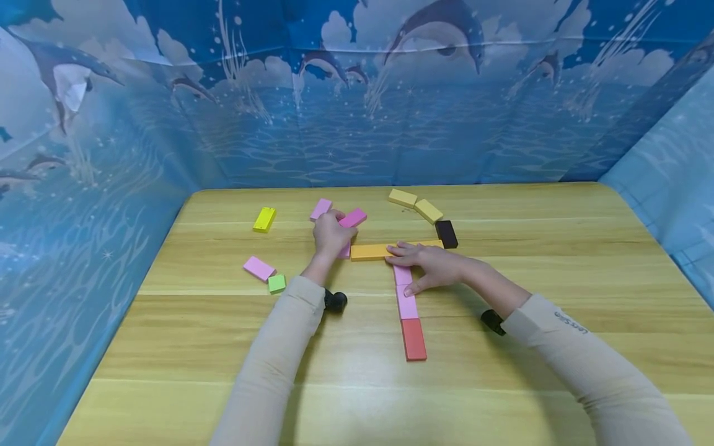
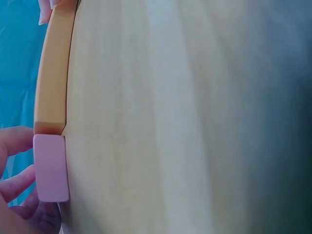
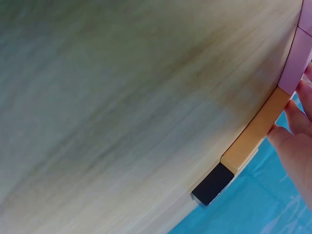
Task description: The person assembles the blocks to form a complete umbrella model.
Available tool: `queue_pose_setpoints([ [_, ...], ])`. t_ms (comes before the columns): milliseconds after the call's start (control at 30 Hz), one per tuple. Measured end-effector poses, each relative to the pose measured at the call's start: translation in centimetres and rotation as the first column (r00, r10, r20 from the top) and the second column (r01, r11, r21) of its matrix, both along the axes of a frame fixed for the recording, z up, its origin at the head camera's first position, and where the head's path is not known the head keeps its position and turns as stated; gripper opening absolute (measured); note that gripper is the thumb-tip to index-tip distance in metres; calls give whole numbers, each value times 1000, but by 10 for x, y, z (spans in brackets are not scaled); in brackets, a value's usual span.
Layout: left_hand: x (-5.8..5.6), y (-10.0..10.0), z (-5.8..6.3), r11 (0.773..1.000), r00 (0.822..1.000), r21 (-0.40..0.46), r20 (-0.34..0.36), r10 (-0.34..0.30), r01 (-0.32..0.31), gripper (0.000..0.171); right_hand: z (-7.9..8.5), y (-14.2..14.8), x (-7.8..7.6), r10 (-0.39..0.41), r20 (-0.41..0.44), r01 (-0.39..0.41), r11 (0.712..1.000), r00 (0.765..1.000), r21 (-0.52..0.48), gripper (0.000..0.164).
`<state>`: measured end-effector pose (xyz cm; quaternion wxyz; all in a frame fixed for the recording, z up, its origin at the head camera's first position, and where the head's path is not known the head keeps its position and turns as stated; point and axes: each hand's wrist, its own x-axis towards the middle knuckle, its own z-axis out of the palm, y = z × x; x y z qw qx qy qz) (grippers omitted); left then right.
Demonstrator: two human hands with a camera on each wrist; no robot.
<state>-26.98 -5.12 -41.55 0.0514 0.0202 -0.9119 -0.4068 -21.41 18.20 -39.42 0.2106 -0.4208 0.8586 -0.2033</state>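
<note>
Head view: we see the left hand [image 1: 330, 236] grip a pink block [image 1: 344, 251] on the table [image 1: 234, 347], touching an orange block's [image 1: 367, 253] left end; the right hand [image 1: 431, 263], spread wide, rests over a second pink block [image 1: 406, 305].

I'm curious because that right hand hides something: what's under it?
An orange strip and pink blocks run partly under the right hand; whether the strip is one piece or two is covered.

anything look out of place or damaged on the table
No damage shows. The bright yellow block lies alone on the table's left; a pink block beside a green block sits apart. They look odd because most other blocks line up; maybe they're spares.
</note>
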Motion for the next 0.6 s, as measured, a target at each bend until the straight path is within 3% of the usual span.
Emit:
queue_pose_setpoints([
  [400, 0, -1, 1, 1000, 1000, -18, -10, -1, 0, 36, 4, -2, 1, -6, 13, 6, 1000, 1000, -9, 76],
  [600, -1, -4, 1, 1000, 999, 18, -35, 4, -4, 37, 3, -1, 1, -5, 17, 5, 1000, 1000, -7, 76],
])
